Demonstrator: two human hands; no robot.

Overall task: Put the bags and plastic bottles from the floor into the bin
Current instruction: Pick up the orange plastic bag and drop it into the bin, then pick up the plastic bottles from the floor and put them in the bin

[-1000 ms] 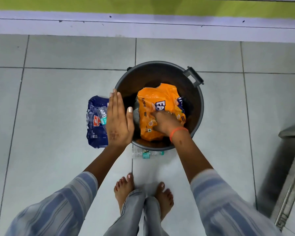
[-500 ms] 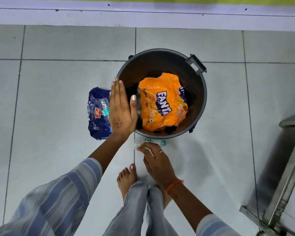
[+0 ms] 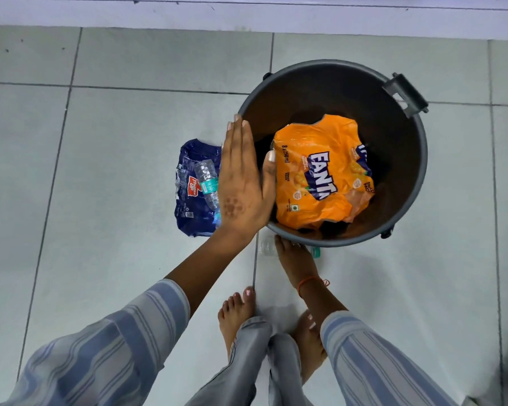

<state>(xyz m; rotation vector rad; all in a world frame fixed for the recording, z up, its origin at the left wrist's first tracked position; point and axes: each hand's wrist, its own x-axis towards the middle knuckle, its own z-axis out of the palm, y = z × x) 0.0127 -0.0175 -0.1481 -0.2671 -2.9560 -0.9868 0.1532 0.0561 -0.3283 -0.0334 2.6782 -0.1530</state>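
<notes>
A dark grey bin (image 3: 423, 171) stands on the tiled floor with an orange Fanta bag (image 3: 320, 174) lying inside it. My left hand (image 3: 242, 177) rests flat against the bin's left rim, fingers straight, thumb over the edge. Left of the bin, a dark blue bag (image 3: 188, 189) lies on the floor with a clear plastic bottle (image 3: 206, 177) on top of it, partly hidden by that hand. My right hand (image 3: 295, 259) is down at the bin's near edge, closed over a second clear bottle (image 3: 266, 247) that lies on the floor. Its fingertips are hidden.
The bin's handle (image 3: 405, 93) sticks out at its far right. My bare feet (image 3: 235, 317) stand just behind the bottle. A pale skirting (image 3: 247, 13) runs along the far side of the floor.
My right hand left the orange bag in the bin, came down to the floor and closed over the clear bottle by the bin's near edge. The left hand stayed on the rim.
</notes>
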